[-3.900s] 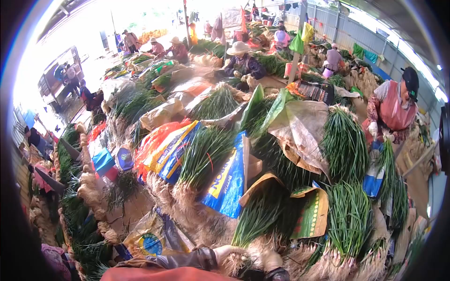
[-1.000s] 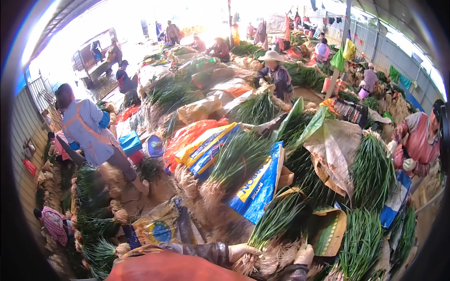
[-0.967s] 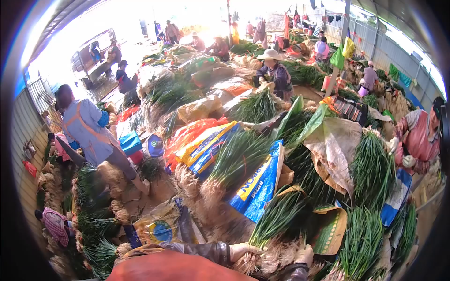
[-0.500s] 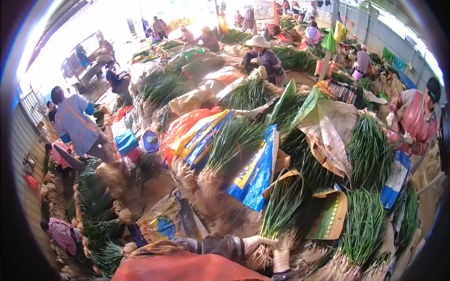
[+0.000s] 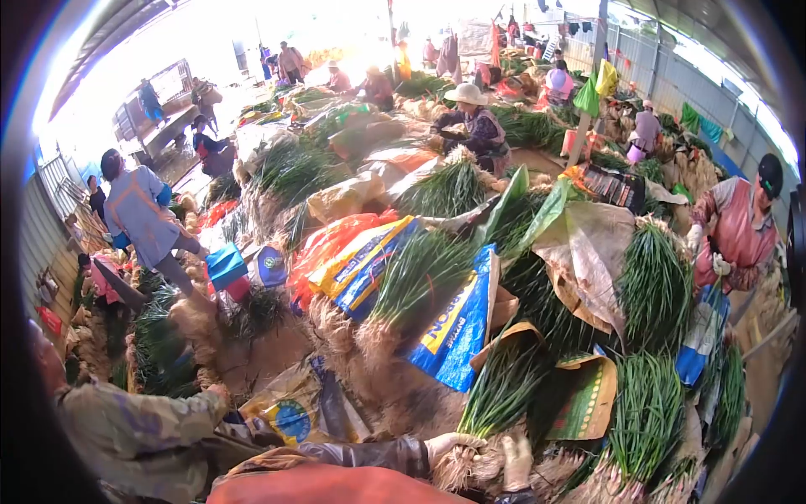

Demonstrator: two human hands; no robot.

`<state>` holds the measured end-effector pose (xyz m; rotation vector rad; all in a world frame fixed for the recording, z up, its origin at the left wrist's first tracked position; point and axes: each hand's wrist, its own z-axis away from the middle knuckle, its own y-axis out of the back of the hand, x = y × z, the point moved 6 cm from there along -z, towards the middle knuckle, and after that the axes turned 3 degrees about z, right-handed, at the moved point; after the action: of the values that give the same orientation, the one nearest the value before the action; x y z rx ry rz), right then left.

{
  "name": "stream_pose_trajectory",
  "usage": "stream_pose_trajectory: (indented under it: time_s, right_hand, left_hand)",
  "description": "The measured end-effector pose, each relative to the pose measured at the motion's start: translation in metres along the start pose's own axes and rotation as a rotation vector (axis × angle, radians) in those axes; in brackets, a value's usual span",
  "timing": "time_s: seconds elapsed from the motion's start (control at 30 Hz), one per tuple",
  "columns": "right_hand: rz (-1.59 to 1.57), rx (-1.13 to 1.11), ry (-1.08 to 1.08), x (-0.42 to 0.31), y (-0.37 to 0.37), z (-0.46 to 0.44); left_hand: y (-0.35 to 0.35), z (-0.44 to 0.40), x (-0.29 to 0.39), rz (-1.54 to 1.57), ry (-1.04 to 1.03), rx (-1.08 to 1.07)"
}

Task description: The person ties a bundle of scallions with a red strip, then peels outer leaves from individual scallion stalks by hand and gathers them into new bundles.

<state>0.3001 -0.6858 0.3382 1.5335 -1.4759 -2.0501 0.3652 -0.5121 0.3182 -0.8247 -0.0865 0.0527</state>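
Note:
A bunch of scallions (image 5: 501,388) lies in front of me, its green leaves pointing away and its pale, shaggy roots (image 5: 460,467) towards me. My left hand (image 5: 453,443), in a light glove, is closed around the bunch just above the roots. To its right, my right hand (image 5: 516,464), also gloved, rests against the root end with its fingers stretched forward. Dark sleeves cover my wrists. Beside the bunch lies a yellow and green printed sack (image 5: 583,395), and further right another bunch of scallions (image 5: 646,412).
A blue and yellow sack (image 5: 457,323) and more scallions (image 5: 424,277) lie ahead. At lower left, a person in a camouflage jacket (image 5: 138,433) is close by. Another person in a red apron (image 5: 735,231) stands at right. Several others work among the heaps behind.
A person in a camouflage jacket has come into view at lower left. The person at right has lowered a blue and white sack slightly. My hands stay at the scallions' root end.

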Motion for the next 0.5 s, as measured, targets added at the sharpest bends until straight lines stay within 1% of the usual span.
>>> stream_pose_trajectory:
  time_s: [0.03, 0.07, 0.1, 0.13, 0.2, 0.27, 0.33, 0.4, 0.43, 0.47, 0.5]
  right_hand:
    - [-0.563, -0.253, -0.333, -0.038, -0.004, 0.002]
    - [-1.112, -0.509, -0.543, -0.037, -0.034, 0.013]
    - [-1.334, -0.548, -0.383, -0.020, -0.070, 0.008]
    - [-1.401, -0.564, -0.417, -0.028, -0.078, 0.011]
    - [-1.386, -0.588, -0.422, -0.030, -0.078, 0.010]
    - [-1.348, -0.642, -0.444, -0.031, -0.079, 0.018]
    - [-1.313, -0.689, -0.448, -0.035, -0.081, 0.018]
    - [-1.006, -0.541, -0.377, -0.036, -0.059, 0.022]
    - [-0.734, -0.448, -0.233, -0.002, -0.080, 0.018]
    - [-0.175, -0.304, -0.005, -0.026, -0.049, 0.014]
    - [-0.114, -0.096, 0.112, -0.020, -0.042, 0.016]
  left_hand:
    - [0.005, 0.000, -0.005, -0.002, 0.006, 0.004]
    - [0.008, -0.004, -0.008, 0.039, -0.009, -0.017]
    - [0.008, -0.009, -0.007, 0.081, -0.030, -0.043]
    - [-0.004, -0.001, -0.005, 0.076, -0.089, -0.079]
    - [-0.026, 0.033, 0.001, 0.085, -0.024, -0.039]
    - [0.005, 0.006, -0.006, 0.110, 0.022, -0.135]
    - [-0.004, 0.017, -0.004, 0.108, 0.008, -0.120]
    - [-0.001, 0.016, -0.007, 0.028, 0.065, -0.056]
    - [-0.019, 0.031, 0.000, -0.117, -0.001, 0.034]
    - [-0.018, 0.027, -0.001, -0.026, 0.107, -0.170]
    - [-0.007, 0.020, -0.005, -0.059, 0.082, -0.092]
